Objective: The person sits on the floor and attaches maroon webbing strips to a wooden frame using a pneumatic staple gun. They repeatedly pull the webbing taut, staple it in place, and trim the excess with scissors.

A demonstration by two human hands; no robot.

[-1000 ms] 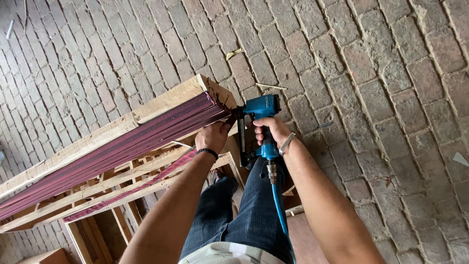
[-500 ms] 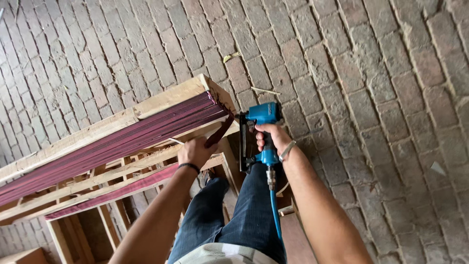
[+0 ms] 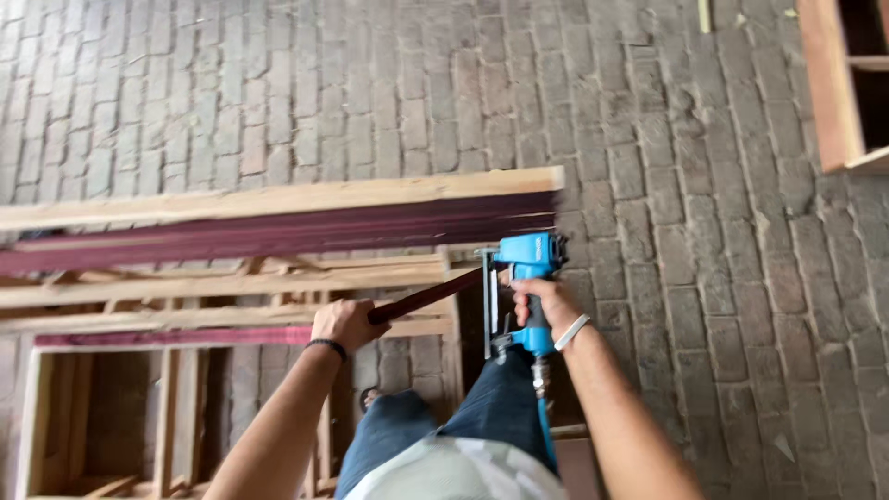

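Nearest the camera, the right hand (image 3: 546,306) wraps the grip of a blue pneumatic nail gun (image 3: 523,292), nose up. Left of it, the left hand (image 3: 344,324) clasps a dark red strip (image 3: 426,298) slanting toward the nose. Beyond lies a long pale wooden frame (image 3: 278,199) on brick paving (image 3: 694,185).

No packages, signs or screens are to be seen. No label can be made out on anything in view, near or far, left or right.
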